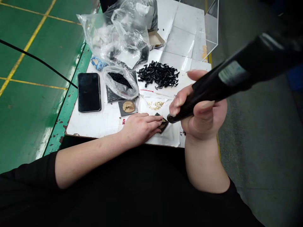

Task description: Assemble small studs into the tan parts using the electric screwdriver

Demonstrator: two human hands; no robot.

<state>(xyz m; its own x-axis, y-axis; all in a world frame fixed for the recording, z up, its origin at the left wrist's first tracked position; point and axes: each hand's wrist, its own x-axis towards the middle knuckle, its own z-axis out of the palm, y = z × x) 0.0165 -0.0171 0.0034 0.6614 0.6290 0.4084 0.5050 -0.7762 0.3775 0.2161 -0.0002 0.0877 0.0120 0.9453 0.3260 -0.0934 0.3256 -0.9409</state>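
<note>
My right hand [203,116] is wrapped round a black electric screwdriver [213,85] with a pale label on its body. The tool slants down to the left, its nose close to a small dark block [163,126] on the table. The fingers of my left hand [144,126] press together on that block and cover part of it. Just beyond, small gold rings [156,105] lie scattered on white paper. A dark square pad with a tan round lump [128,107] sits left of them. Whether the screwdriver's tip touches the block, I cannot tell.
Behind my hands is a pile of small black hooked parts [158,74]. An opened bag of black granules [119,80] stands beside a phone [89,92]. Large clear plastic bags [125,31], a small open carton [156,39] and a clear acrylic panel [182,41] occupy the back.
</note>
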